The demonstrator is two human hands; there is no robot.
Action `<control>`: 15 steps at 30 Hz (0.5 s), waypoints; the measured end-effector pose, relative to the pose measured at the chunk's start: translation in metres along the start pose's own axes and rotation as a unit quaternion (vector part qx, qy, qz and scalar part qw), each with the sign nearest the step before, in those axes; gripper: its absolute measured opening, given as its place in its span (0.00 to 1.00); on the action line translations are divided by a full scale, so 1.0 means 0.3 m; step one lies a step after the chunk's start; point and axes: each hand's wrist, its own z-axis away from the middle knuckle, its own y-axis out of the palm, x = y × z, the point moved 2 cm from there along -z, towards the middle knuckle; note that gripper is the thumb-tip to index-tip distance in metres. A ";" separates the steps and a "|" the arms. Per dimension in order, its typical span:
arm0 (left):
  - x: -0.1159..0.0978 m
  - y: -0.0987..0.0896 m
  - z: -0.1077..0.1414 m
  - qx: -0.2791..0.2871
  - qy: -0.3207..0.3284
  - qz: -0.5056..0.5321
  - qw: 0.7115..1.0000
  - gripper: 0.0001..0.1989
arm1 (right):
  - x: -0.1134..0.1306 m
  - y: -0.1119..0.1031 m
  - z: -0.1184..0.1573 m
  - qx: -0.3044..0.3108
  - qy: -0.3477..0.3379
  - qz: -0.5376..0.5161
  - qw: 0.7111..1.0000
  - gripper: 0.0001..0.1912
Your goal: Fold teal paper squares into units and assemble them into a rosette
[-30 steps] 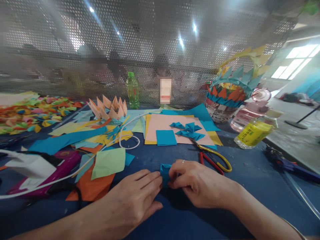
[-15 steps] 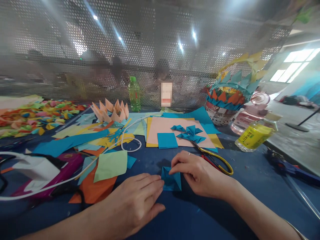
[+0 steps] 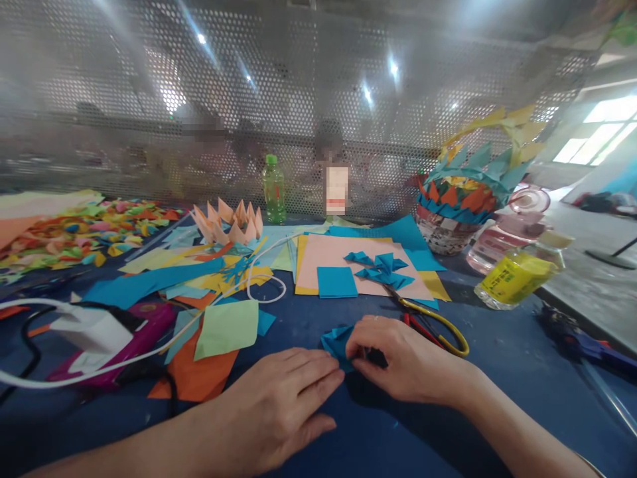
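A small piece of folded blue paper lies on the dark blue table in front of me, partly covered by both hands. My right hand pinches its right side between thumb and fingers. Flat on the left, my left hand has its fingers stretched out and their tips on the paper's lower left part. Just beyond are a blue paper square and several folded blue pieces, on a pale pink sheet. Scissors with yellow and red handles lie behind my right hand.
Paper scraps and a white cable spread at left, beside a purple power strip. A peach paper ring, a green bottle and a paper basket stand behind. At right are a yellow-labelled bottle and a glue gun.
The blue paper has gone from a flatter square to a bunched, folded shape. My left fingertips have moved right with it, closer to my right hand. The view has shifted slightly.
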 end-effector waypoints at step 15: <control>0.029 0.005 0.010 0.001 -0.020 0.027 0.999 0.18 | 0.005 0.037 -0.005 0.011 -0.016 -0.026 0.999 0.09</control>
